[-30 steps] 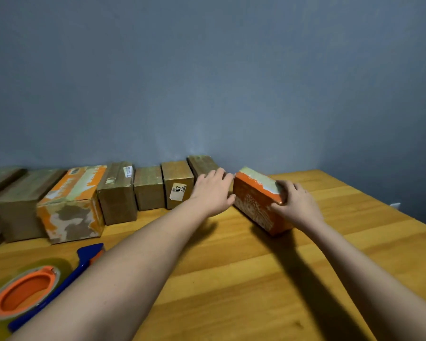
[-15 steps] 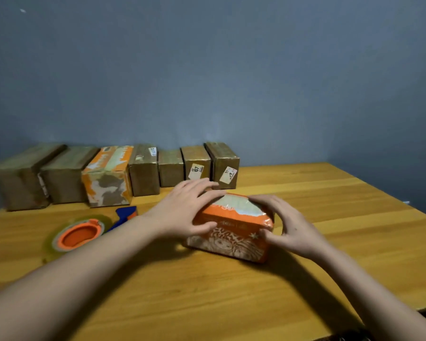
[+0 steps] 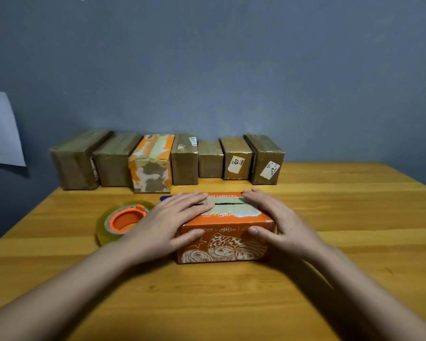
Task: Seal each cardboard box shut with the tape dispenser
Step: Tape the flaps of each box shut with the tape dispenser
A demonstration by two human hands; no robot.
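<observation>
Orange printed box [image 3: 221, 242]: rests on the wooden bench [image 3: 354, 230] at frame centre, long side facing the viewer; cartoon artwork on the front face; top flaps closed, with a dark seam line running along the top between strips of pale tape.
Left hand [image 3: 167, 222]: lies flat on the box's 9 o'clock end; fingers straight across the top, thumb on the front face; grip wide, nothing enclosed.
Right hand [image 3: 278, 222]: lies flat on the box's 3 o'clock end; fingers straight over the top, thumb pressing the front upper edge; grip wide, nothing enclosed.
Tape dispenser [image 3: 123, 220]: on the bench at 9 o'clock from the box, just beside the left hand; orange hub inside a clear tape roll; a blue part shows behind the left hand.
Row of taped boxes [image 3: 185, 161]: seven boxes side by side at 12 o'clock, against the blue-grey wall [image 3: 231, 70]; six brown, the third from the left orange and white; two at the right end carry white labels.
Sheet of paper [image 3: 0, 129]: on the wall at 10 o'clock.
</observation>
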